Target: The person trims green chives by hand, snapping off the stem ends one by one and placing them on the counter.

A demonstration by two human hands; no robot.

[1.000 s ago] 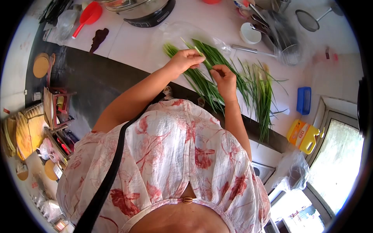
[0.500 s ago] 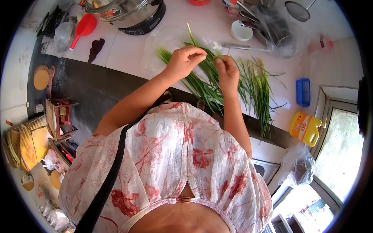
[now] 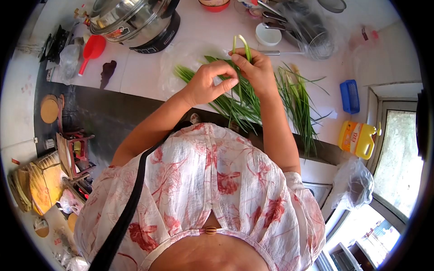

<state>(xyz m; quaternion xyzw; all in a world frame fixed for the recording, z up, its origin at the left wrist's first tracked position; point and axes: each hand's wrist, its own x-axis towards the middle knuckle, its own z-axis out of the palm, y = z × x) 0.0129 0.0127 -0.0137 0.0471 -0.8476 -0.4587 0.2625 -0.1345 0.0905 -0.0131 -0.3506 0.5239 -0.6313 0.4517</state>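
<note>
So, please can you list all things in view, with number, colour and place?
Counter: one, whitish, top
Leaves: uncountable, green, on counter
Held stalks: count unclear, light green, in right hand
Pot: one, silver, top left
Dipper: one, red, beside pot
White bowl: one, white, beyond right hand
Red bowl: one, red, top edge
Container: one, blue, right side
Jug: one, yellow, nearer than container
Plastic bags: several, clear, both sides
Other clutter: many, mixed, image edges
Blouse: one, white-red, bottom
Left hand: one, bare, over leaves
Right hand: one, bare, beside left

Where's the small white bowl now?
Head view, top, right of centre: the white bowl sits on the counter beyond the right hand, lower right of the red bowl.
</note>
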